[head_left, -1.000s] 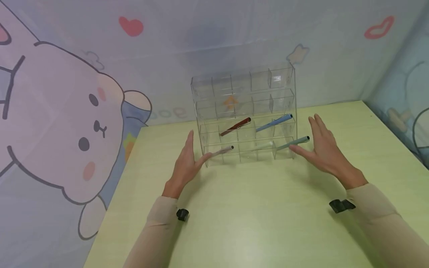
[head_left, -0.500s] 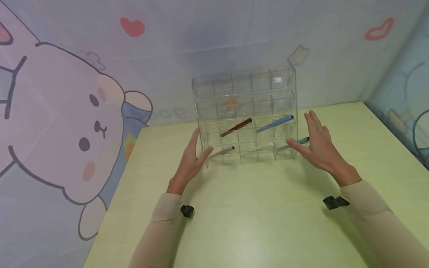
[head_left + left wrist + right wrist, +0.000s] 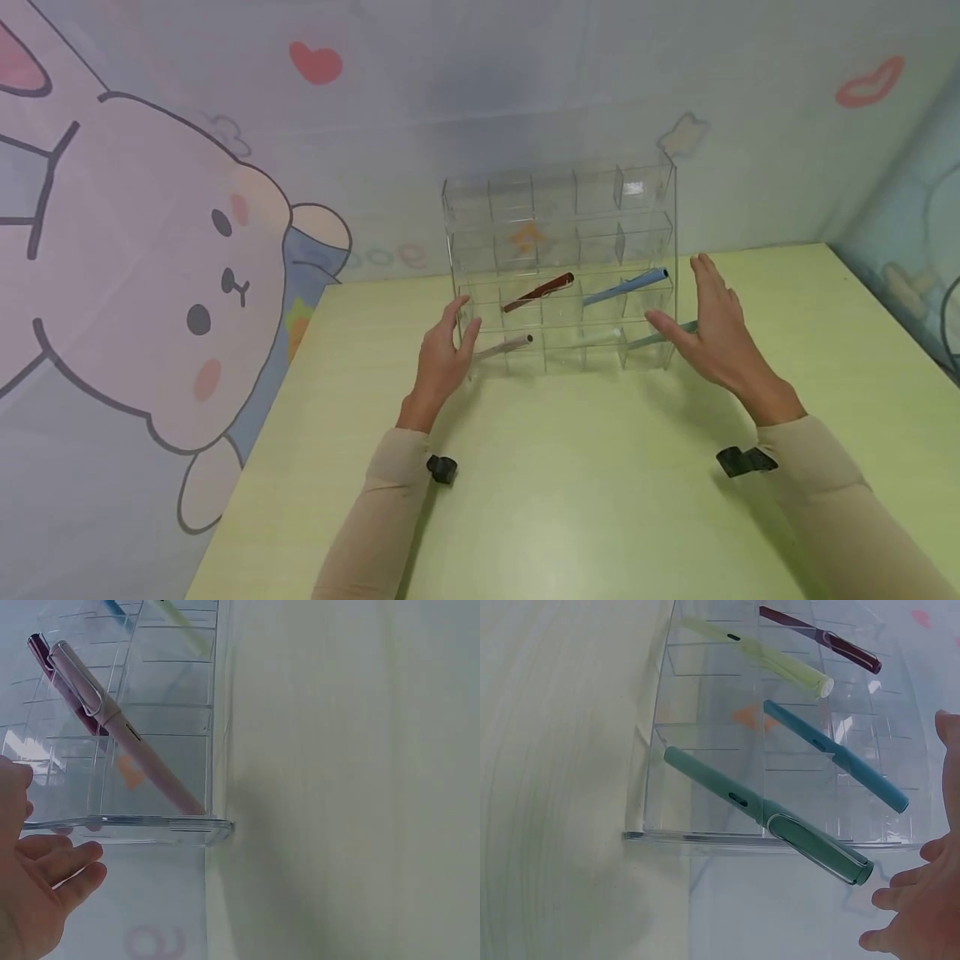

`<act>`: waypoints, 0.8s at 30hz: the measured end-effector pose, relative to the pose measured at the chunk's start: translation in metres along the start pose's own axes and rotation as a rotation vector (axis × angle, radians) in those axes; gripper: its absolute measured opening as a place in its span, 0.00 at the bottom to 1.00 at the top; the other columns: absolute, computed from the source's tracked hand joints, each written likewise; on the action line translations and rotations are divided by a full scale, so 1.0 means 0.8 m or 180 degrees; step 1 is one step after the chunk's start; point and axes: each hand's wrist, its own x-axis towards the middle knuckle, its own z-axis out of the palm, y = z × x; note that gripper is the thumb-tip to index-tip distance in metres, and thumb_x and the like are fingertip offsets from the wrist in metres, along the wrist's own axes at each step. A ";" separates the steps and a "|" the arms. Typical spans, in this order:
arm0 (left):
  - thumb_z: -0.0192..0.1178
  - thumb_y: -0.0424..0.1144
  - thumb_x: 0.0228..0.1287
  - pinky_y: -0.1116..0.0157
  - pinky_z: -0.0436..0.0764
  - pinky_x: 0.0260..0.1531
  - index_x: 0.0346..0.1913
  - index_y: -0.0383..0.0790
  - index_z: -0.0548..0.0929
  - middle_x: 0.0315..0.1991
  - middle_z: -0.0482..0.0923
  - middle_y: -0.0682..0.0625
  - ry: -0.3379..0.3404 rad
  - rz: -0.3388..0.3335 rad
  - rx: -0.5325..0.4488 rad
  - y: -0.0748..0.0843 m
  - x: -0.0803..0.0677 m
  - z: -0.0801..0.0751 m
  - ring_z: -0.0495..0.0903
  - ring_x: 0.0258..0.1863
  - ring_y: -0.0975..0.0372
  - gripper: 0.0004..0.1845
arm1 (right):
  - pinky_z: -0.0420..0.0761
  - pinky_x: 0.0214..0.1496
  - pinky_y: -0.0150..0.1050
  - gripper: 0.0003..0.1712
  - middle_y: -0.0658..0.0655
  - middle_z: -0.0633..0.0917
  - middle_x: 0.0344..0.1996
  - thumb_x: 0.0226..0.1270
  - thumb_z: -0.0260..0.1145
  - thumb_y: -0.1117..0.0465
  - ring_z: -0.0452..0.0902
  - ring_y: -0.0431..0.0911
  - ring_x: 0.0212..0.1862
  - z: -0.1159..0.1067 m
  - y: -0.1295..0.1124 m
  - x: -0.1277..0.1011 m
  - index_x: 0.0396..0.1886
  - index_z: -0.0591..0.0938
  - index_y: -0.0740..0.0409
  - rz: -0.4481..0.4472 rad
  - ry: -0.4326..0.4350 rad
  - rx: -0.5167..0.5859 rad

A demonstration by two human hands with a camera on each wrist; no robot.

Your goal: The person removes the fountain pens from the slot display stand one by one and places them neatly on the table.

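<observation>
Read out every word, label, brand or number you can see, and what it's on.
Backdrop: faint lettering with what looks like "oo" in the middle; the rest is too blurred to read.
Pens: nothing legible.
Clear rack: no text that I can make out.

a hand could pass over the table [image 3: 570, 475] between the forearms [image 3: 378, 517], up to the front of the clear rack [image 3: 558, 248]. patterned cloth [image 3: 562, 67] closes off the back. the left hand [image 3: 442, 358] straddles the left side panel [image 3: 127, 821], blocking that end; opposite, the green pen [image 3: 769, 814] juts past the rack's edge toward the right hand [image 3: 720, 342].
</observation>
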 end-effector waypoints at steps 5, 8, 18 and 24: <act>0.51 0.46 0.79 0.55 0.75 0.23 0.67 0.37 0.75 0.10 0.70 0.45 0.0203 0.0098 0.0111 0.002 0.007 -0.001 0.87 0.39 0.47 0.22 | 0.37 0.72 0.67 0.52 0.63 0.41 0.80 0.75 0.57 0.41 0.35 0.62 0.79 0.000 -0.001 0.007 0.81 0.41 0.61 -0.0057 0.0076 0.0054; 0.51 0.45 0.79 0.63 0.65 0.15 0.62 0.37 0.78 0.11 0.73 0.45 0.0275 0.0102 0.0136 0.003 0.010 0.000 0.77 0.13 0.59 0.19 | 0.41 0.72 0.67 0.51 0.64 0.42 0.80 0.76 0.58 0.43 0.36 0.62 0.79 0.000 -0.003 0.010 0.81 0.42 0.62 -0.0073 0.0130 0.0087; 0.58 0.40 0.76 0.66 0.61 0.14 0.49 0.35 0.85 0.19 0.82 0.43 0.0611 0.0075 0.0019 0.004 0.016 0.007 0.88 0.33 0.46 0.12 | 0.46 0.72 0.66 0.51 0.66 0.43 0.79 0.76 0.60 0.44 0.37 0.62 0.79 0.005 -0.002 0.014 0.80 0.43 0.64 0.0081 0.0154 0.0137; 0.59 0.41 0.75 0.67 0.57 0.11 0.47 0.37 0.87 0.10 0.74 0.49 0.0695 0.0064 -0.0031 0.002 0.018 0.006 0.60 0.05 0.66 0.11 | 0.49 0.71 0.65 0.50 0.67 0.46 0.79 0.75 0.62 0.46 0.41 0.62 0.78 0.006 -0.005 0.015 0.80 0.46 0.65 0.0040 0.0252 0.0150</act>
